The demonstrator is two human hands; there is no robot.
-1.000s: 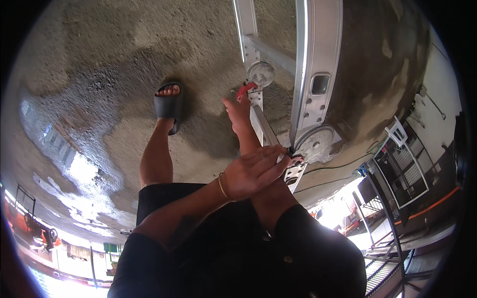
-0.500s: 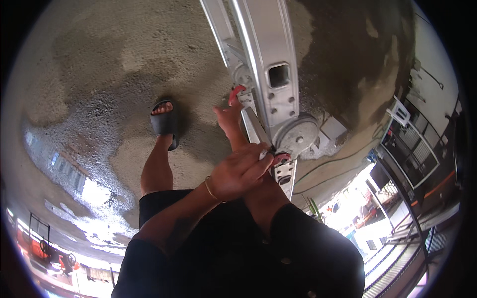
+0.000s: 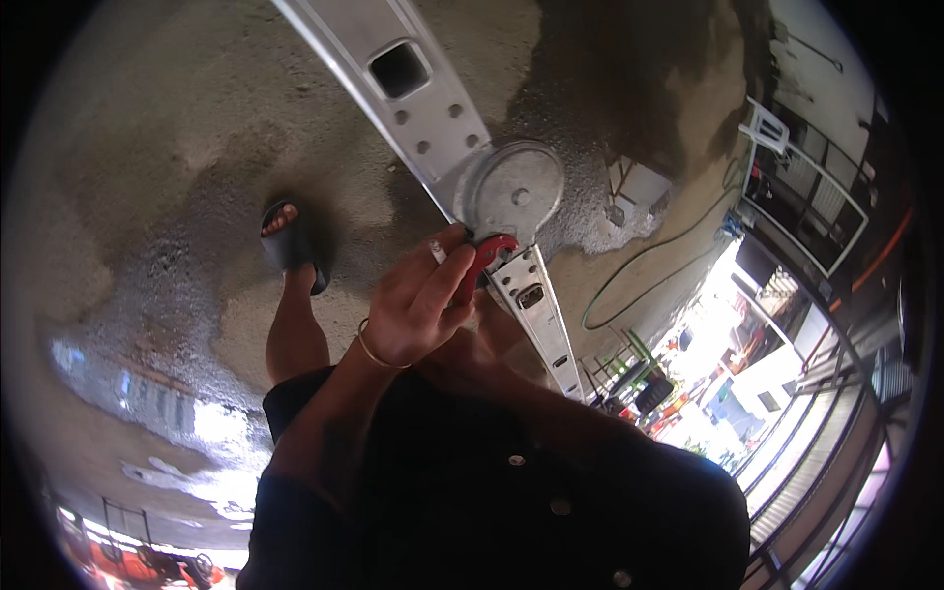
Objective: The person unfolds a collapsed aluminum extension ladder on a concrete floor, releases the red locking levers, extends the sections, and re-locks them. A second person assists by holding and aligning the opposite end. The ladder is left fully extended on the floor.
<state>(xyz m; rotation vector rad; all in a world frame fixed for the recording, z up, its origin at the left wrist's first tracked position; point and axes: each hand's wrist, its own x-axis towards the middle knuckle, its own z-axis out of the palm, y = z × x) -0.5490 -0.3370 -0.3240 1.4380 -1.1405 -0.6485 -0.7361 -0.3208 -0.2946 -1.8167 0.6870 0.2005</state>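
Observation:
A silver folding ladder (image 3: 433, 128) slants from the top of the view down to the lower middle, bent at a round metal hinge (image 3: 521, 197). Just below that hinge, my left hand (image 3: 408, 300) pinches a curved red lever (image 3: 477, 270) between thumb and fingers. A short white cigarette-like stick (image 3: 438, 253) pokes out between the fingers of the same hand. My right hand (image 3: 499, 323) lies mostly hidden behind the left one, close to the lower rail; its fingers do not show.
My left foot in a black slide sandal (image 3: 287, 236) stands on the partly wet concrete floor (image 3: 167, 128). A green hose (image 3: 615, 280) curves on the right. Beyond it are a white plastic chair (image 3: 765, 128) and a metal-framed panel (image 3: 806, 197). Flat pale pieces (image 3: 639, 187) lie beside the hinge.
The ladder's upper part has swung left in view, and the hinge appears higher and further left. My left hand has moved left and up, now on the red lever. The right hand has dropped from sight behind it.

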